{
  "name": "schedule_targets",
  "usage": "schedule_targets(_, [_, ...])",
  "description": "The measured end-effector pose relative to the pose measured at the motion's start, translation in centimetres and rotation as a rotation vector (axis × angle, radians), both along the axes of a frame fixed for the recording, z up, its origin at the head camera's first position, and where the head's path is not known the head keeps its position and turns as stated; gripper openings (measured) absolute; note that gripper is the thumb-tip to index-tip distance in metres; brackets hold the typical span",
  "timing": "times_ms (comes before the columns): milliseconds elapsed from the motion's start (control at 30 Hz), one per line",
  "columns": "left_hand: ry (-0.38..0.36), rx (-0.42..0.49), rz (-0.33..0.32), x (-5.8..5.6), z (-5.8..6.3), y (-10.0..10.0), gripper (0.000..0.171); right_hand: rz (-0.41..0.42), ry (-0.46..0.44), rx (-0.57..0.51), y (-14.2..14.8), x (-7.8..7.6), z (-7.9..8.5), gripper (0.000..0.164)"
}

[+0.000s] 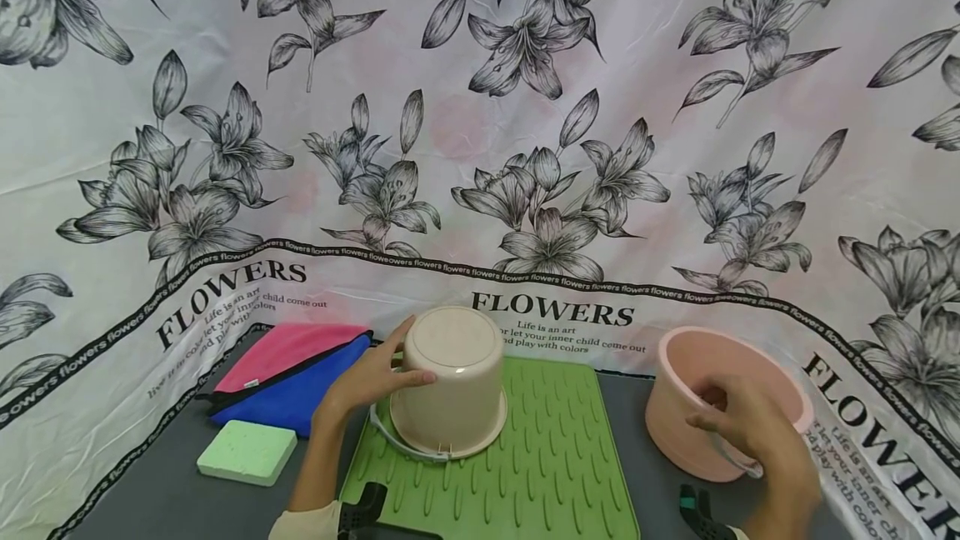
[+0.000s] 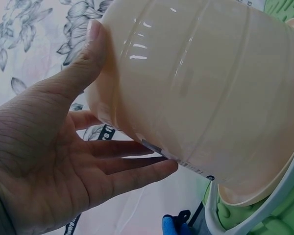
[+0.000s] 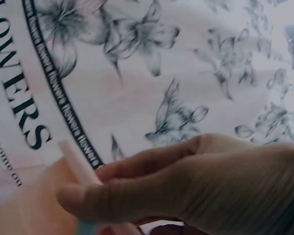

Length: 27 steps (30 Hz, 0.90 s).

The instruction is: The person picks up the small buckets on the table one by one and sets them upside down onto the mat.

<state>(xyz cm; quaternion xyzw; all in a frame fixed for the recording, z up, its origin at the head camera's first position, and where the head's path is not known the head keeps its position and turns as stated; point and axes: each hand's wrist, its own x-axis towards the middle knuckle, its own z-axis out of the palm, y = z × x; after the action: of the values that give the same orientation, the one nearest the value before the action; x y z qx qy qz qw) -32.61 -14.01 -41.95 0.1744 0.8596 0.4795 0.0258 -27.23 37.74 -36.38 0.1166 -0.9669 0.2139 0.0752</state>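
A cream plastic bucket (image 1: 457, 402) stands upside down on a green ridged mat (image 1: 555, 448), its pale handle (image 1: 401, 444) lying round the rim at the front left. My left hand (image 1: 371, 377) holds this bucket from the left near its upturned base. In the left wrist view the thumb (image 2: 90, 58) lies against one side, while the fingers (image 2: 132, 178) reach along the other. To the right, a pink bucket (image 1: 675, 432) has its mouth up, tilted a little. My right hand (image 1: 750, 423) pinches its rim, thumb on one side and fingers on the other.
Left of the mat, a pale green sponge (image 1: 247, 452) lies on the dark grey table (image 1: 165, 494). Behind it rest a pink cloth (image 1: 292, 350) and a blue cloth (image 1: 277, 398), both dark-edged. A white flower-printed sheet (image 1: 405, 48) hangs behind and along both sides.
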Motion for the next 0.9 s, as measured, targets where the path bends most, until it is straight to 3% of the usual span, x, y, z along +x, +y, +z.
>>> schedule_targets(100, [-0.004, -0.001, -0.003, 0.1, 0.0, -0.1, 0.115, 0.069, -0.019, -0.001, -1.0, 0.2, 0.5, 0.022])
schedule_targets(233, [-0.008, 0.0, 0.001, 0.1, 0.1, -0.4, 0.115, 0.02, -0.04, -0.001, -2.1, 0.1, 0.5, 0.043])
schedule_targets(433, [0.001, 0.007, -0.011, 0.2, 0.1, -0.4, 0.115, 0.082, -0.193, -0.016, -2.5, -0.2, 0.1, 0.02])
schedule_targets(733, [-0.001, 0.008, -0.013, 0.3, 0.1, -0.3, 0.115, 0.334, -0.216, -0.064, -2.1, 0.5, 0.0, 0.009])
schedule_targets(900, [0.01, 0.009, -0.025, 0.3, 0.2, -0.2, 0.115, 0.301, -0.206, -0.062, -2.5, 0.8, 0.1, 0.015])
